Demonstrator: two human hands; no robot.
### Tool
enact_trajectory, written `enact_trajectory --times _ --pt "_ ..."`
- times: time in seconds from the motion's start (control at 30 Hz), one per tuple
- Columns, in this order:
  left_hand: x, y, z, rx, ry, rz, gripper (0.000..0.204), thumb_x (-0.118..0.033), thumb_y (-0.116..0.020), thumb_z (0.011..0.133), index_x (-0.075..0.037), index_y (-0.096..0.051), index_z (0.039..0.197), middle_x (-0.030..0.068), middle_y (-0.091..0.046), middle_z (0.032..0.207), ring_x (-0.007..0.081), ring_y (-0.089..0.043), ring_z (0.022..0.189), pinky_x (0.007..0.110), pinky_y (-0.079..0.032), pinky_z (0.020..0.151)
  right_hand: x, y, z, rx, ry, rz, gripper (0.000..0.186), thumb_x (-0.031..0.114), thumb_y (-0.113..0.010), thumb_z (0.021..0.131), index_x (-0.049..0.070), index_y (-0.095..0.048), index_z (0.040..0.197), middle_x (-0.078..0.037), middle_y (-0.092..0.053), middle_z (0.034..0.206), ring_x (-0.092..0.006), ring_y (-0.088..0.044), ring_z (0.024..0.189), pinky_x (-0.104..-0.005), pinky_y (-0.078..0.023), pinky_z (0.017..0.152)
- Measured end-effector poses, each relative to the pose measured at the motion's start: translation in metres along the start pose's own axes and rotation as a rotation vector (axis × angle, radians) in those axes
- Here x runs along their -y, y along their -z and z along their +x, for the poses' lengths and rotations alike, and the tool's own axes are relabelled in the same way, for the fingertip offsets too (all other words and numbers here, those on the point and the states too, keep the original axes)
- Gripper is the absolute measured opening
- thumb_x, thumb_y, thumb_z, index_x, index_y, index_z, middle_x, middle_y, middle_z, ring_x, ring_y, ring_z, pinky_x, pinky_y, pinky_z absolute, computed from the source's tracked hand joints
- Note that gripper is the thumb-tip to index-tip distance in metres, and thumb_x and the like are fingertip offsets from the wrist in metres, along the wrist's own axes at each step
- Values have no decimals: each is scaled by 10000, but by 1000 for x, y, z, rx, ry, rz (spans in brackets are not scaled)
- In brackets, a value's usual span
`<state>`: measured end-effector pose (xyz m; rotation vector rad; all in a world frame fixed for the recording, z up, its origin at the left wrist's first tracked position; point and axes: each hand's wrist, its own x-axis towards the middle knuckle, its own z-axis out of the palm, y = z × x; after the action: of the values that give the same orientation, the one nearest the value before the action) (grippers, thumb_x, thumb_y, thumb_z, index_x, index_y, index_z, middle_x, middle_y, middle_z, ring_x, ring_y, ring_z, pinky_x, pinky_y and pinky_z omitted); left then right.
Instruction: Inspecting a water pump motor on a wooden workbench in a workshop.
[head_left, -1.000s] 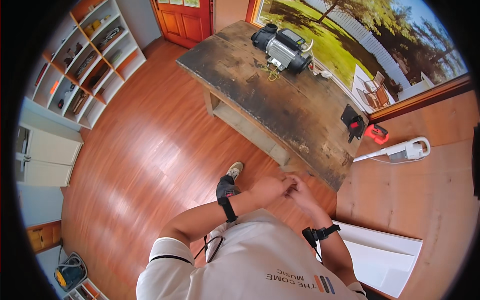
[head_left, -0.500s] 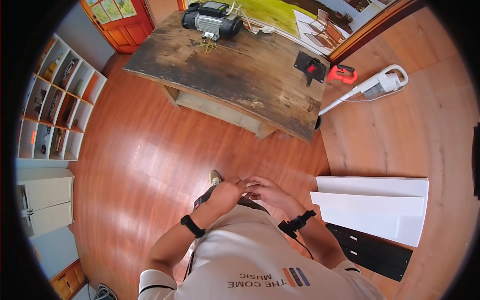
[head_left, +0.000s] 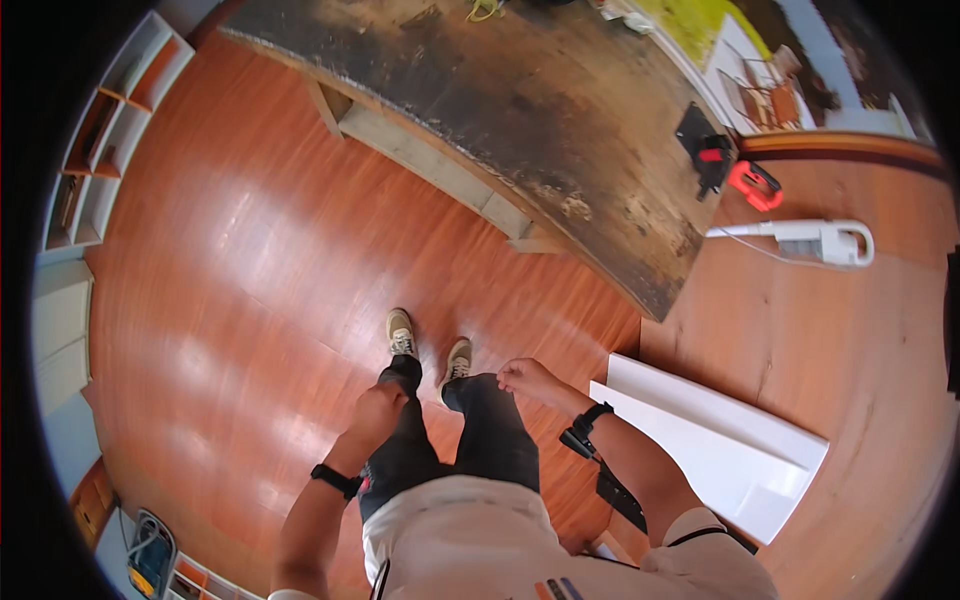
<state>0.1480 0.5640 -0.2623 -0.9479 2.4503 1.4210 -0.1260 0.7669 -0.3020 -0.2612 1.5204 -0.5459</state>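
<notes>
My left hand (head_left: 382,408) hangs over my left thigh, its back turned up, and its fingers curl out of sight beneath it. Beside my right knee, my right hand (head_left: 530,379) is closed, thumb and fingers drawn together, with nothing seen in it. The hands are well apart and touch no object that I can see. Ahead of them stands a worn wooden workbench (head_left: 480,110) with dark stains. The nearest things to my right hand are white panels (head_left: 700,440) leaning at the wall.
On the bench's right end lies a black and red tool (head_left: 708,160). A red-handled tool (head_left: 757,186) and a white stick vacuum (head_left: 820,242) are beyond that end. White shelving (head_left: 120,135) lines the left side. A blue and yellow machine with a hose (head_left: 150,560) sits at the lower left.
My hands have parted, the left moving down and left, the right slightly right. Both feet now show. The view has shifted and turned, with the bench closer and the motor out of sight.
</notes>
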Motion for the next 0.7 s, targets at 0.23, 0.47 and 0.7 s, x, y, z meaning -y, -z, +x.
enact_trajectory --times 0.23,0.47,0.7 --pt "98 -75 20 -55 186 68 154 -137 -674 804 -29 -565 811 169 -604 796 372 -601 749 456 -499 664 -57 97 222 -196 106 -654 147 138 -585 809 10 -649 844 -184 -653 809 -299 -643 754 -369 -499 690" --pt "149 -121 39 -264 147 -26 166 -46 -708 711 -56 -562 790 105 -545 733 330 -543 670 435 -427 613 -140 169 451 -495 99 -686 121 88 -574 817 29 -665 870 -147 -674 820 -250 -654 764 -327 -501 692" --pt "165 -113 55 -186 137 -50 140 -41 -666 712 -60 -562 804 96 -509 733 281 -511 668 396 -390 610 -205 203 578 -721 112 -638 231 55 -572 834 1 -656 1042 -156 -685 932 -228 -664 854 -320 -513 749"
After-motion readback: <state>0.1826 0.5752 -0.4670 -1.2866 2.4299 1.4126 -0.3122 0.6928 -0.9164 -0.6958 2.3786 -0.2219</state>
